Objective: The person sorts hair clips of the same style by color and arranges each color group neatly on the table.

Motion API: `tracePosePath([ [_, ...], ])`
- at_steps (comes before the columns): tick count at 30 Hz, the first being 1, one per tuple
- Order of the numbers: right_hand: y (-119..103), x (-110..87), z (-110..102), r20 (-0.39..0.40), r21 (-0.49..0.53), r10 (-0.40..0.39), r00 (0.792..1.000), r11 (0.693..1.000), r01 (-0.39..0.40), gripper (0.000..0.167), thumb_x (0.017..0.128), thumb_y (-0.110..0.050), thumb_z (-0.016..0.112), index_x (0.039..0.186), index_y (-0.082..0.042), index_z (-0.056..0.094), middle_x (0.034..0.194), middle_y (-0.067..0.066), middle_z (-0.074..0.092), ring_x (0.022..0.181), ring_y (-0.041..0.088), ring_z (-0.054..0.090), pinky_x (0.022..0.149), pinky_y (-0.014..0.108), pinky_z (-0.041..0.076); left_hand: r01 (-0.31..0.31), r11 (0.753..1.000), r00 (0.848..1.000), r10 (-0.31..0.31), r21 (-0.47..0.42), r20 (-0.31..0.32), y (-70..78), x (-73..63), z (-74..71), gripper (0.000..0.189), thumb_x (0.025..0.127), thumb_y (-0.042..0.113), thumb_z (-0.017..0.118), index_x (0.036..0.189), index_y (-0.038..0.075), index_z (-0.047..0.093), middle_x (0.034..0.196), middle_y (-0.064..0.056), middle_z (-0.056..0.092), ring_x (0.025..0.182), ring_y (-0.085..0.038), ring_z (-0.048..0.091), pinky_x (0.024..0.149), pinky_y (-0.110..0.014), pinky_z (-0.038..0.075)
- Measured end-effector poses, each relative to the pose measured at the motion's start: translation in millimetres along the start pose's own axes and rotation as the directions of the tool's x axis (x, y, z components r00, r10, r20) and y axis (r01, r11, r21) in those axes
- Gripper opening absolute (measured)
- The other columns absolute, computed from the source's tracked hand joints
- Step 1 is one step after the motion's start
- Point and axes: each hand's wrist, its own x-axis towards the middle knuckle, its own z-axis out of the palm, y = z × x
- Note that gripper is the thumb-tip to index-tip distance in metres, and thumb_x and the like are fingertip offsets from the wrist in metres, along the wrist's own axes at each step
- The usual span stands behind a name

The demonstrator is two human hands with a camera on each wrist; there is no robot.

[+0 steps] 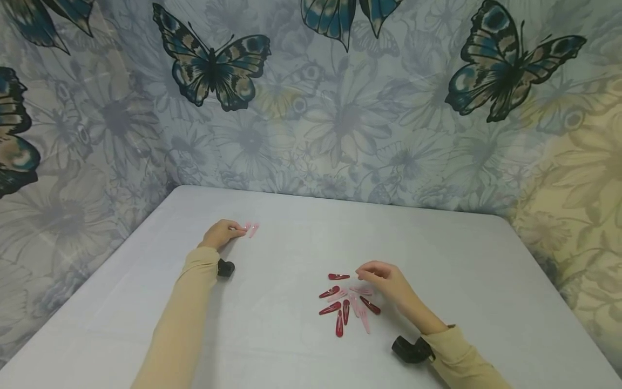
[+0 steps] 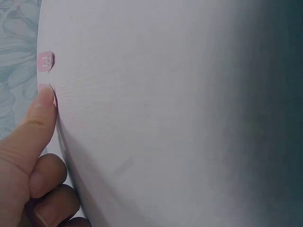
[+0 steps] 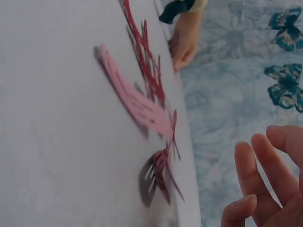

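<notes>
Toward the far left of the table, my left hand (image 1: 221, 234) pinches a pink snap hair clip (image 2: 42, 87) at the tabletop, its thumb covering most of it in the left wrist view. A second pink hair clip (image 1: 254, 230) lies just right of those fingertips. My right hand (image 1: 389, 281) hovers at the upper right of a loose group of clips, its fingers loosely bent with nothing between them. That group mixes several dark red snap clips (image 1: 339, 324) and several pink snap clips (image 1: 364, 320). A single red clip (image 1: 339, 276) lies at its top.
The white table (image 1: 272, 346) ends at its back edge against a wall covering (image 1: 340, 119) printed with butterflies and flowers. A black wrist device (image 1: 412, 349) is strapped on the right arm, and another (image 1: 225, 268) on the left.
</notes>
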Motion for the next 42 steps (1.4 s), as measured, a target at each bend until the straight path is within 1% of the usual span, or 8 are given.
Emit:
tracePosePath([
  [7, 14.4, 4.5, -3.0, -0.003, -0.083, -0.044, 0.999, 0.996, 0.043, 0.022, 0.091, -0.017, 0.066, 0.103, 0.001, 0.071, 0.101, 0.014, 0.07, 0.075, 0.005, 0.05, 0.063, 0.023, 0.039, -0.008, 1.0, 1.0, 0.008, -0.001, -0.004, -6.2, 0.7, 1.6, 0.029, 0.094, 0.027, 0.063, 0.107, 0.002, 0.07, 0.131, -0.024, 0.06, 0.106, -0.035, 0.056, 0.096, -0.05, 0.043],
  [10, 19.8, 6.2, -3.6, -0.018, -0.159, -0.075, 0.997, 0.985, 0.071, 0.016, 0.089, -0.014, 0.07, 0.099, -0.002, 0.073, 0.101, 0.014, 0.071, 0.078, 0.007, 0.051, 0.065, 0.022, 0.04, -0.026, 1.0, 1.0, 0.026, -0.005, -0.015, -4.3, 0.8, 0.5, 0.028, 0.095, 0.026, 0.062, 0.105, 0.001, 0.07, 0.131, -0.024, 0.059, 0.107, -0.036, 0.055, 0.098, -0.051, 0.042],
  [14, 23.9, 4.7, -3.7, -0.033, -0.297, -0.082, 0.996, 0.953, 0.068, 0.012, 0.085, -0.014, 0.074, 0.095, -0.007, 0.074, 0.102, 0.009, 0.072, 0.094, 0.018, 0.058, 0.082, 0.032, 0.047, -0.048, 0.999, 0.999, 0.048, -0.013, -0.011, 1.1, -0.4, -0.9, 0.027, 0.095, 0.024, 0.062, 0.104, -0.001, 0.07, 0.131, -0.025, 0.059, 0.107, -0.036, 0.055, 0.099, -0.052, 0.041],
  [18, 22.9, 2.1, -3.3, -0.011, -0.379, -0.099, 0.995, 0.921, 0.088, 0.014, 0.081, -0.012, 0.077, 0.093, -0.007, 0.073, 0.09, 0.004, 0.07, 0.087, 0.016, 0.058, 0.077, 0.03, 0.047, -0.066, 0.998, 0.998, 0.066, -0.016, 0.001, 1.3, 1.7, -1.4, 0.027, 0.095, 0.023, 0.061, 0.103, -0.002, 0.069, 0.131, -0.026, 0.059, 0.111, -0.039, 0.055, 0.101, -0.053, 0.04],
  [21, 21.8, 1.4, -3.3, 0.0, -0.406, -0.125, 0.992, 0.907, 0.114, 0.014, 0.078, -0.007, 0.078, 0.091, -0.006, 0.072, 0.08, 0.001, 0.067, 0.074, 0.009, 0.05, 0.065, 0.022, 0.04, -0.073, 0.997, 0.997, 0.073, -0.02, 0.01, -0.4, 4.5, -1.7, 0.028, 0.096, 0.024, 0.061, 0.102, -0.002, 0.069, 0.132, -0.026, 0.058, 0.118, -0.043, 0.054, 0.103, -0.055, 0.039],
  [23, 22.2, 1.5, -2.9, 0.002, -0.417, -0.133, 0.991, 0.901, 0.122, 0.014, 0.078, -0.005, 0.077, 0.091, -0.005, 0.072, 0.078, 0.001, 0.066, 0.071, 0.008, 0.048, 0.063, 0.021, 0.039, -0.062, 0.998, 0.998, 0.062, -0.019, 0.011, -1.7, 5.5, -1.6, 0.028, 0.095, 0.024, 0.062, 0.102, -0.002, 0.069, 0.132, -0.026, 0.058, 0.118, -0.042, 0.054, 0.103, -0.054, 0.039],
  [30, 24.5, 3.8, 0.1, 0.004, -0.421, -0.087, 0.996, 0.904, 0.081, 0.01, 0.08, -0.004, 0.075, 0.09, -0.005, 0.073, 0.076, 0.0, 0.064, 0.074, 0.01, 0.05, 0.066, 0.023, 0.042, -0.057, 0.998, 0.998, 0.057, 0.006, -0.001, -8.2, 6.8, 0.3, 0.029, 0.094, 0.026, 0.064, 0.102, -0.001, 0.071, 0.128, -0.026, 0.061, 0.103, -0.035, 0.057, 0.093, -0.049, 0.044],
  [42, 22.8, 3.1, 1.4, 0.038, -0.417, -0.063, 0.997, 0.906, 0.073, 0.004, 0.083, -0.007, 0.074, 0.086, -0.01, 0.075, 0.083, 0.001, 0.071, 0.082, 0.014, 0.059, 0.077, 0.032, 0.051, -0.022, 1.0, 1.0, 0.022, -0.015, 0.01, -9.0, 8.3, 1.4, 0.031, 0.095, 0.028, 0.063, 0.106, 0.0, 0.071, 0.13, -0.025, 0.06, 0.103, -0.033, 0.055, 0.095, -0.049, 0.043],
])
